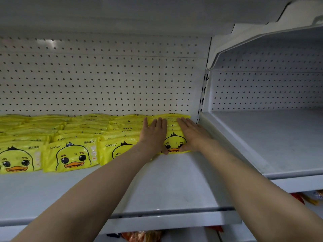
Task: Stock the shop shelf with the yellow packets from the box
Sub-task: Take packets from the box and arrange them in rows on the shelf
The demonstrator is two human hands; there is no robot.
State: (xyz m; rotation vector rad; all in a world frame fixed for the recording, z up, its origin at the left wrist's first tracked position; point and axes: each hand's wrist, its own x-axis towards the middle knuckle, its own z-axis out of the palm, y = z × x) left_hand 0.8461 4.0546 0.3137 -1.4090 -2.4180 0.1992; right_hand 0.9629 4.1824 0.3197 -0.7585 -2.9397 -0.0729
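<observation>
Yellow packets with a cartoon duck face [70,157] lie in several overlapping rows along the back of the white shelf [167,186]. My left hand [153,135] and my right hand [192,135] both rest flat on the rightmost row of packets [174,142], fingers stretched toward the pegboard wall. Both thumbs touch the front edge of that row's front packet. The box is not in view.
A perforated white back wall [104,81] stands behind the packets. The neighbouring shelf bay [271,137] on the right sits slightly higher, past a slotted upright [202,95]. Red and orange packaged goods [304,198] show on lower shelves.
</observation>
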